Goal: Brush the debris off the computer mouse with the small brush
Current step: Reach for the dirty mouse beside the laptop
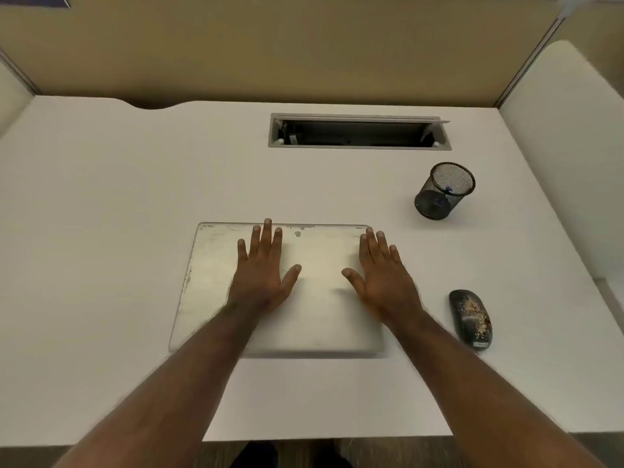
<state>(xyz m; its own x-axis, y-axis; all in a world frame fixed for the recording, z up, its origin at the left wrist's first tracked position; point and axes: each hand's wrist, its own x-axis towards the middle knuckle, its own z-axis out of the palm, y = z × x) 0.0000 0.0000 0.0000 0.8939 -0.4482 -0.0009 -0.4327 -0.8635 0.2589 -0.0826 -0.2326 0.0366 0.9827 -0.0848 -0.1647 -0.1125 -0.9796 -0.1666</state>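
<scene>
Forearms: seen reaching from the near edge across the white desk [101,265].
Left hand [260,268]: laid flat on the closed silver laptop [209,282], fingers straight and slightly spread, nothing held.
Right hand [381,275]: laid flat on the right part of the laptop lid, fingers straight and slightly spread, nothing held.
Computer mouse [471,319]: placed on the desk just right of the laptop, near the right forearm, speckled with pale debris.
Mesh pen cup [444,190]: stood far right of the laptop; a blue item is seen inside, too small to identify.
Cable slot [359,131]: set into the far desk, lid open.
</scene>
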